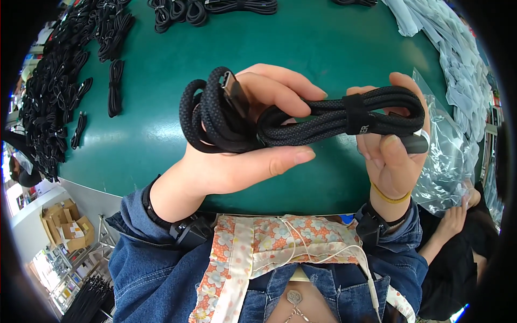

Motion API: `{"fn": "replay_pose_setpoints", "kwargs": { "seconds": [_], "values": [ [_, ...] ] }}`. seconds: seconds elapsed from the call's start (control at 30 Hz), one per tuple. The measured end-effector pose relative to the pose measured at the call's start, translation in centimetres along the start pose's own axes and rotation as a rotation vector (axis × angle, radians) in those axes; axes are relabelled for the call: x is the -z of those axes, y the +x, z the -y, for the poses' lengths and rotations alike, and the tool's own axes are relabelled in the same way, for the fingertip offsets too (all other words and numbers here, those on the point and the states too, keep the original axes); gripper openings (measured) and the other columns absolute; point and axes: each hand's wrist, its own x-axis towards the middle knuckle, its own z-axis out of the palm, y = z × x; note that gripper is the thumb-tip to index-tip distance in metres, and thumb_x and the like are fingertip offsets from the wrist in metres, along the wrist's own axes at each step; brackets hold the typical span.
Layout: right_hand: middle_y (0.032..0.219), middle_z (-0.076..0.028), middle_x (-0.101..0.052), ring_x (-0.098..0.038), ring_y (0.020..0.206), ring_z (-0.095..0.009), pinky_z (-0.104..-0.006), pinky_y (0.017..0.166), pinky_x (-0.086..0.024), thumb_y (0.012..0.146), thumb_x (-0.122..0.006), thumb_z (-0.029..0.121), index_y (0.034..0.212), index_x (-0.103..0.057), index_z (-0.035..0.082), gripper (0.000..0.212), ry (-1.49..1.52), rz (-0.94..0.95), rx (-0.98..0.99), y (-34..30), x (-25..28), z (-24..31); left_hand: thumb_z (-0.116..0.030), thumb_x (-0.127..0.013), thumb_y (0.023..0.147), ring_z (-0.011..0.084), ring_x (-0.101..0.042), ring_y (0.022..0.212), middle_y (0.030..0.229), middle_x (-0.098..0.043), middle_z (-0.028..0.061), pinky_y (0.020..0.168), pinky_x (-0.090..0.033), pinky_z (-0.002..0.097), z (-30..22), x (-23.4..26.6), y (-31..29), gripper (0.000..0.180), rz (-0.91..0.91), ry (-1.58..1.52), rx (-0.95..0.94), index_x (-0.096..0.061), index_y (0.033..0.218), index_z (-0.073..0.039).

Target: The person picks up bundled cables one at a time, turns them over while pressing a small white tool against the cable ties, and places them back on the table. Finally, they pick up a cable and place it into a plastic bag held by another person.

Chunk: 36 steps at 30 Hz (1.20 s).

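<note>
My left hand (221,172) is closed round a looped black braided cable (196,116), whose flat metal plug (230,89) points up beside my fingers. Between both hands stretches a second coiled black cable (318,121), bound by a black strap (355,114). The left end of this coil sits between my left thumb and fingers. At its right end, my right hand (390,159) grips the bend with thumb and fingers. A dark plug end (414,144) shows there by my right thumb. Both cables are held above the green table (258,183).
Heaped black cables (46,107) cover the table's left side, with a single bundle (115,89) nearby. More coils (239,5) lie at the far edge. Clear plastic bags (444,167) and a pale bag pile (458,70) line the right, where another person's hand (452,220) rests.
</note>
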Motion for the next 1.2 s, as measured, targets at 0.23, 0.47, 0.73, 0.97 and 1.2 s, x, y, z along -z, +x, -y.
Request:
{"fn": "replay_pose_setpoints", "kwargs": {
  "seconds": [0.23, 0.47, 0.73, 0.97, 1.2],
  "values": [
    [0.08, -0.014, -0.056, -0.049, 0.058, -0.009, -0.0184, 0.051, -0.039, 0.069, -0.061, 0.012, 0.098, -0.046, -0.004, 0.037, -0.036, 0.138, -0.018, 0.3, 1.4, 0.3, -0.014, -0.061, 0.069, 0.0188, -0.052, 0.084, 0.095, -0.051, 0.0148, 0.075, -0.042, 0.0292, -0.6, 0.3, 0.1, 0.026, -0.015, 0.022, 0.083, -0.047, 0.088, -0.004],
    [0.069, -0.007, -0.052, -0.042, 0.049, -0.006, -0.018, 0.046, -0.031, 0.071, -0.06, 0.017, 0.089, -0.049, -0.003, 0.029, -0.257, 0.408, -0.309, 0.7, 0.5, 0.6, -0.023, -0.051, 0.078, 0.0155, -0.049, 0.056, 0.075, -0.051, 0.0063, 0.053, -0.04, 0.0256, 0.8, 3.4, 0.7, 0.023, -0.369, -0.461, 0.384, -0.045, 0.085, -0.002],
    [0.072, -0.006, -0.052, -0.034, 0.043, -0.003, -0.0175, 0.038, -0.024, 0.081, -0.047, 0.016, 0.101, -0.048, -0.004, 0.028, 0.124, -0.464, -0.334, 1.8, 0.2, 0.0, -0.013, -0.043, 0.077, 0.0193, -0.049, 0.073, 0.086, -0.05, 0.0079, 0.065, -0.042, 0.0299, 1.2, 1.6, 0.8, 0.032, -0.537, -0.525, 0.385, -0.041, 0.107, -0.003],
    [0.077, -0.01, -0.054, -0.036, 0.044, -0.002, -0.017, 0.039, -0.028, 0.077, -0.055, 0.014, 0.111, -0.045, -0.004, 0.04, 0.165, -0.218, -0.326, 1.2, -0.7, -0.3, 0.0, -0.053, 0.071, 0.0132, -0.049, 0.085, 0.098, -0.05, 0.0074, 0.072, -0.041, 0.0264, -0.2, 0.3, 0.6, 0.051, 0.041, -0.189, 0.476, -0.034, 0.118, -0.001],
    [0.079, -0.008, -0.053, -0.038, 0.047, -0.002, -0.0166, 0.04, -0.029, 0.075, -0.058, 0.017, 0.11, -0.043, -0.005, 0.044, 0.095, 0.148, -0.213, 0.7, 0.1, -1.2, 0.002, -0.058, 0.069, 0.0122, -0.052, 0.086, 0.107, -0.049, 0.0118, 0.074, -0.041, 0.0221, -2.4, 0.4, 0.7, 0.059, 0.083, -0.194, 0.638, -0.031, 0.121, 0.001]
  ]
}}
